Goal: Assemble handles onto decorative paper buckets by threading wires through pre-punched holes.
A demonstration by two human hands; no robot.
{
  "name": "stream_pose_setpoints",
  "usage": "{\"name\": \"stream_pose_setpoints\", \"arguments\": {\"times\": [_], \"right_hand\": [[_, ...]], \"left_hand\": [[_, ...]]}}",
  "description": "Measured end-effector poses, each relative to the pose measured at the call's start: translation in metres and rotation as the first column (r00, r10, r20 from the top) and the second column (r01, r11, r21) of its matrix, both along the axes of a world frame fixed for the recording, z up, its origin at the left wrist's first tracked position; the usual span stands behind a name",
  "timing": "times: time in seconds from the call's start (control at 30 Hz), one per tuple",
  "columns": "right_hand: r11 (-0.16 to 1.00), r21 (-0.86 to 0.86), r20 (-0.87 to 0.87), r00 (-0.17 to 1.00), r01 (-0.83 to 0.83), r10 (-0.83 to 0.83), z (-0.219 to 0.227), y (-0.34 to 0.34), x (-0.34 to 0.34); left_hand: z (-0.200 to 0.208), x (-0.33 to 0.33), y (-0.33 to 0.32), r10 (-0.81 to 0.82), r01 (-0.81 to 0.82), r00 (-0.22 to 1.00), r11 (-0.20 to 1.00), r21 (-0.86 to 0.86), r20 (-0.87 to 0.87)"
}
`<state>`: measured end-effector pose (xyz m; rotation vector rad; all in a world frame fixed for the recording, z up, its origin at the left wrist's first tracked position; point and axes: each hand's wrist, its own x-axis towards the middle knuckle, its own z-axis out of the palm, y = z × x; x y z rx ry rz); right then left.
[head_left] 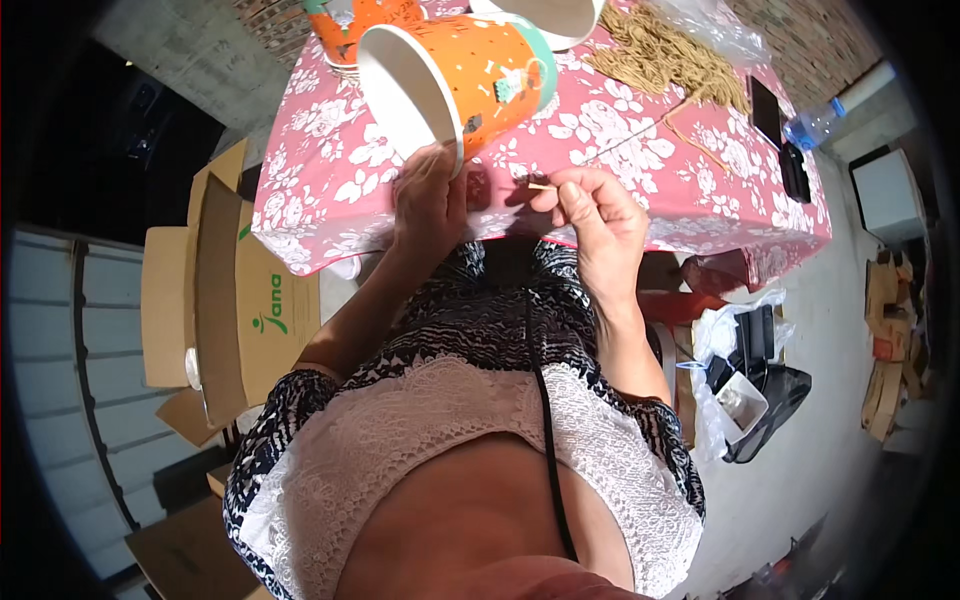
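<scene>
My left hand (430, 200) grips the rim of a large orange paper bucket (490, 85) with a teal base band and a white inside. The bucket lies tilted on its side above the table, its mouth facing left toward me. My right hand (600, 215) is closed in a pinch on the end of a tan cord (541, 187), a little right of the rim and apart from it. A loose heap of the same tan cord (665, 55) lies at the far right of the table, with a strand trailing from it toward my right hand.
A pink flowered tablecloth (330, 190) covers the table. More orange buckets (370, 15) and a white one (560, 18) stand at the back. A phone (765, 110), black case (794, 172) and clear bottle (815, 124) lie right. Cardboard boxes (275, 345) stand left.
</scene>
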<state>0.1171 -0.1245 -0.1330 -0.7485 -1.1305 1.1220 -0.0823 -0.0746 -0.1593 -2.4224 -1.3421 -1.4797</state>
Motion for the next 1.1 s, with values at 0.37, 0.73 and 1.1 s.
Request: {"name": "stream_pose_setpoints", "arguments": {"times": [0.37,0.73,1.1], "right_hand": [[1.0,-0.009,-0.207,0.978,-0.013,0.011,-0.002,0.004,-0.003],[0.996,0.034,-0.079,0.993,-0.088,0.09,0.002,-0.003,-0.024],[0.976,0.198,0.539,0.822,0.088,-0.183,0.0,-0.004,-0.027]], "left_hand": [[0.013,0.01,0.005,0.048,-0.062,0.991,0.992,0.113,0.121],[0.049,0.021,-0.042,0.064,0.467,0.759,0.64,-0.61,0.648],[0.027,0.01,-0.043,-0.051,0.233,0.901,0.895,-0.381,0.431]]}}
